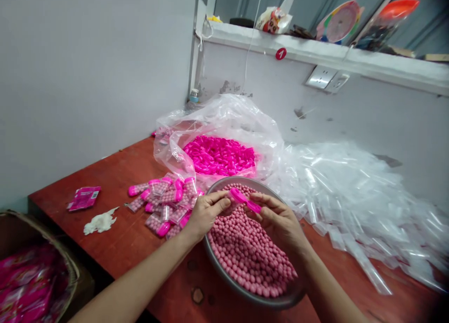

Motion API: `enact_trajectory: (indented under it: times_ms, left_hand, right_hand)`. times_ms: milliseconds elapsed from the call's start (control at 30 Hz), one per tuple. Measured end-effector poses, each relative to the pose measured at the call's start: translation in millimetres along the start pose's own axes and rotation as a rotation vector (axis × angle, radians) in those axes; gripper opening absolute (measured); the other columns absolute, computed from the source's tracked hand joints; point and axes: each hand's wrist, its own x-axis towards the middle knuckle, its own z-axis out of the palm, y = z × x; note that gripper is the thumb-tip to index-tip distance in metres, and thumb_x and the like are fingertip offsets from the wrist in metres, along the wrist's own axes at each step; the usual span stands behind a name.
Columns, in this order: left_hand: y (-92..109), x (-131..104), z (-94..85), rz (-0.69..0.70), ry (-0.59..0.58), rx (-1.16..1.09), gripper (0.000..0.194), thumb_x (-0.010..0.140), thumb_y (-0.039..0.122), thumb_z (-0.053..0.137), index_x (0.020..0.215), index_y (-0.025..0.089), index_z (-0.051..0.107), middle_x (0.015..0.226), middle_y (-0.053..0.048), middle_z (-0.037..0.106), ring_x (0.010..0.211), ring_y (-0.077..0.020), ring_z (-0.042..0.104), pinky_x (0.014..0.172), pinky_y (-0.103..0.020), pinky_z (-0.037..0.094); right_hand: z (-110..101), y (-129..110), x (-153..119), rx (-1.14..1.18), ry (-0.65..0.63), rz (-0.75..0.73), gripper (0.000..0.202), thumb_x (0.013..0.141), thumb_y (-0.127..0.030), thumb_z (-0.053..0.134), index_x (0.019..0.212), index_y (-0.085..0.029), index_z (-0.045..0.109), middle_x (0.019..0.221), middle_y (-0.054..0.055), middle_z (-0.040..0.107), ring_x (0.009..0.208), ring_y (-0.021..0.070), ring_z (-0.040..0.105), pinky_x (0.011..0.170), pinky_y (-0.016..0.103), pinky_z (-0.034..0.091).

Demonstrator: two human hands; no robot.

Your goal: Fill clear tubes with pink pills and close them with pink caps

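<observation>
Above a grey bowl (210, 248) of pink beads (249, 253), both my hands meet at a bright pink plastic flip cap (238, 195). My left hand (208, 213) pinches its left end between thumb and fingers; whether a clear tube is in that grip too, I cannot tell. The right end, which looks like the hinged lid, is pinched by my right hand (278, 217). Left of the bowl lies a pile of clear bead-filled tubes with pink caps (170, 196). Behind the bowl, a clear plastic bag (224, 110) stands open, full of loose pink caps (220, 155).
A heap of clear empty tubes (351, 187) covers the right of the red table (115, 168). At left are a pink packet (84, 198), a white crumpled scrap (100, 221) and a carton (75, 267) of pink packets. A shelf (308, 56) runs along the wall.
</observation>
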Motion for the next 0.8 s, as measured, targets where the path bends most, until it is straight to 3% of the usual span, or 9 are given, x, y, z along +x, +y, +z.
enact_trajectory:
  times_ms: [100, 233, 333, 467, 633, 733, 800]
  left_hand:
    - [1.0, -3.0, -0.2, 0.059, 0.001, 0.137, 0.031, 0.070, 0.027, 0.061, 0.098, 0.014, 0.065, 0.095, -0.006, 0.067, 0.088, -0.0214, 0.060, 0.080, -0.034, 0.047]
    - [3.4, -6.8, 1.7, 0.118, -0.043, 0.309, 0.025, 0.072, 0.025, 0.058, 0.094, 0.016, 0.067, 0.096, -0.005, 0.067, 0.089, -0.0217, 0.060, 0.082, -0.033, 0.046]
    - [2.5, -8.0, 0.6, 0.152, -0.034, 0.353, 0.025, 0.073, 0.022, 0.057, 0.095, 0.017, 0.067, 0.098, -0.004, 0.067, 0.088, -0.0209, 0.061, 0.082, -0.032, 0.046]
    - [1.3, -7.7, -2.4, 0.206, -0.032, 0.418, 0.022, 0.074, 0.020, 0.056, 0.092, 0.018, 0.068, 0.093, -0.004, 0.068, 0.084, -0.0194, 0.062, 0.079, -0.029, 0.047]
    - [3.4, -7.5, 0.9, 0.188, -0.018, 0.507, 0.021, 0.074, 0.023, 0.056, 0.089, 0.018, 0.068, 0.094, -0.005, 0.068, 0.087, -0.0208, 0.061, 0.081, -0.031, 0.046]
    - [3.5, -5.3, 2.2, 0.117, 0.056, 0.567, 0.025, 0.072, 0.029, 0.058, 0.093, 0.019, 0.067, 0.097, -0.003, 0.067, 0.091, -0.0220, 0.060, 0.083, -0.032, 0.046]
    - [3.1, 1.3, -3.8, 0.121, 0.172, 0.636, 0.030, 0.074, 0.036, 0.056, 0.100, 0.023, 0.063, 0.102, 0.000, 0.065, 0.094, -0.0208, 0.059, 0.084, -0.032, 0.046]
  right_hand:
    - [-0.7, -2.5, 5.3, 0.035, 0.005, 0.030, 0.022, 0.071, -0.034, 0.063, 0.087, -0.019, 0.063, 0.093, 0.007, 0.063, 0.080, 0.0179, 0.060, 0.074, 0.034, 0.049]
    - [11.6, -9.9, 12.0, 0.055, -0.109, 0.161, 0.030, 0.073, -0.040, 0.059, 0.091, -0.016, 0.062, 0.091, 0.009, 0.063, 0.084, 0.0190, 0.059, 0.074, 0.036, 0.048]
    - [20.9, -11.4, 13.1, 0.096, -0.168, 0.251, 0.024, 0.073, -0.034, 0.061, 0.088, -0.016, 0.062, 0.086, 0.006, 0.064, 0.080, 0.0167, 0.060, 0.075, 0.036, 0.048]
    - [24.4, -7.6, 14.4, 0.145, -0.138, 0.279, 0.014, 0.068, -0.026, 0.065, 0.075, -0.014, 0.062, 0.074, 0.003, 0.064, 0.071, 0.0145, 0.060, 0.074, 0.036, 0.048]
    - [29.1, -3.6, 15.3, 0.164, -0.061, 0.278, 0.016, 0.068, -0.027, 0.065, 0.077, -0.015, 0.061, 0.070, 0.001, 0.061, 0.067, 0.0127, 0.059, 0.071, 0.035, 0.050]
    - [26.5, -8.8, 12.2, 0.091, -0.051, 0.198, 0.024, 0.070, -0.034, 0.062, 0.089, -0.018, 0.061, 0.083, 0.002, 0.061, 0.075, 0.0132, 0.058, 0.072, 0.033, 0.049]
    - [10.0, -14.0, 7.1, -0.011, -0.018, 0.090, 0.027, 0.073, -0.037, 0.058, 0.095, -0.021, 0.060, 0.093, 0.002, 0.061, 0.082, 0.0130, 0.057, 0.076, 0.032, 0.048]
